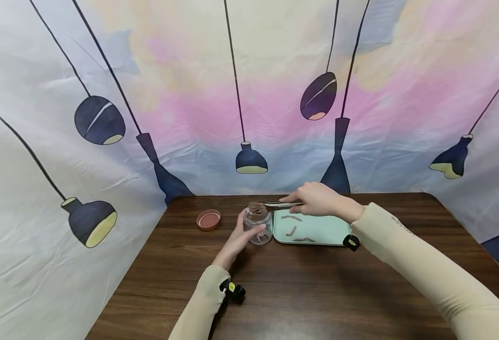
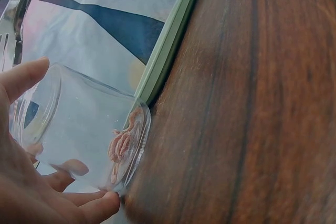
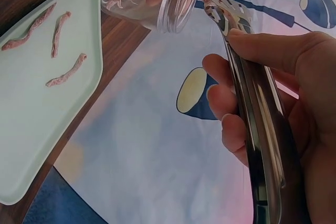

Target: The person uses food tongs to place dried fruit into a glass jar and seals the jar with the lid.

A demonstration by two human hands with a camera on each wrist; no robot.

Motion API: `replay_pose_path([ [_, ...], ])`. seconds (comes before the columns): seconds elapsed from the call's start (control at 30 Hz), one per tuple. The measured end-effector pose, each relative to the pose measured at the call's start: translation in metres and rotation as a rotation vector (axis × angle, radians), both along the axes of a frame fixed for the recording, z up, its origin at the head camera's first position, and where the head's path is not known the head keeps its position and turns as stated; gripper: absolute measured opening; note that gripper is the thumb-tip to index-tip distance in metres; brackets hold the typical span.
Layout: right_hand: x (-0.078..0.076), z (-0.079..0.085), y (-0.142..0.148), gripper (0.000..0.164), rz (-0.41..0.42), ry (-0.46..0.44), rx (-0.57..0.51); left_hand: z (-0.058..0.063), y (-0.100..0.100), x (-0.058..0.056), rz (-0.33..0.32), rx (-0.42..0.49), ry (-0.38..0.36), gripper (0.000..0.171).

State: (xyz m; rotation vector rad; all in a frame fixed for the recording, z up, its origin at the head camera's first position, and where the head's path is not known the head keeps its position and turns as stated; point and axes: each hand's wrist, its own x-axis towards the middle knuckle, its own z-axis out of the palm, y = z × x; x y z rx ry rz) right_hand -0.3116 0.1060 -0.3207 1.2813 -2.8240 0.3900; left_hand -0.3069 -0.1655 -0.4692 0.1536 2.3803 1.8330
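Head view shows the left hand [image 1: 237, 238] gripping the clear cylindrical jar [image 1: 252, 218] on the dark brown wooden table [image 1: 300, 293], beside a pale green rectangular tray [image 1: 328, 229] bearing three thin reddish-brown strips [image 3: 56, 36]. The right hand [image 1: 317, 198] grips silver metal tongs [image 3: 257, 108] at the jar's mouth; more strips lie inside.

The tongs [image 3: 260, 124] in the right hand [image 1: 319, 198] are glossy metal; the jar [image 2: 92, 121] in the left hand [image 1: 236, 240] is clear, shiny glass or plastic. Near the right hand, a smooth matt tray [image 3: 31, 140] bears rough strips [image 3: 66, 72]. Under both, the wood-grain table [image 1: 292, 288] shines softly; beyond hangs creased cloth [image 1: 207, 85].
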Motion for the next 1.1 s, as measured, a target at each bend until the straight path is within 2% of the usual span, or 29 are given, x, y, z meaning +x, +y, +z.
replay_pose_path([
  [0.3, -0.001, -0.002, -0.007, 0.038, 0.008, -0.036, 0.042, 0.000, -0.001, 0.002, -0.002, -0.004, -0.012, 0.097],
  [0.43, -0.002, -0.003, -0.010, 0.039, 0.005, -0.057, 0.052, 0.016, 0.002, 0.011, -0.012, -0.007, -0.019, 0.095],
  [0.53, -0.004, -0.002, -0.012, 0.039, 0.008, -0.077, 0.057, 0.013, 0.002, 0.008, -0.011, -0.006, -0.016, 0.098],
  [0.67, -0.007, 0.000, -0.013, 0.040, 0.011, -0.100, 0.068, -0.001, 0.000, -0.002, -0.003, -0.001, -0.013, 0.104],
  [0.83, -0.008, 0.001, -0.015, 0.039, 0.011, -0.104, 0.078, 0.003, 0.001, 0.001, 0.003, -0.012, -0.008, 0.102],
  [1.1, -0.006, 0.001, -0.014, 0.040, -0.007, -0.111, 0.083, 0.005, 0.000, 0.000, -0.011, -0.001, -0.032, 0.097],
])
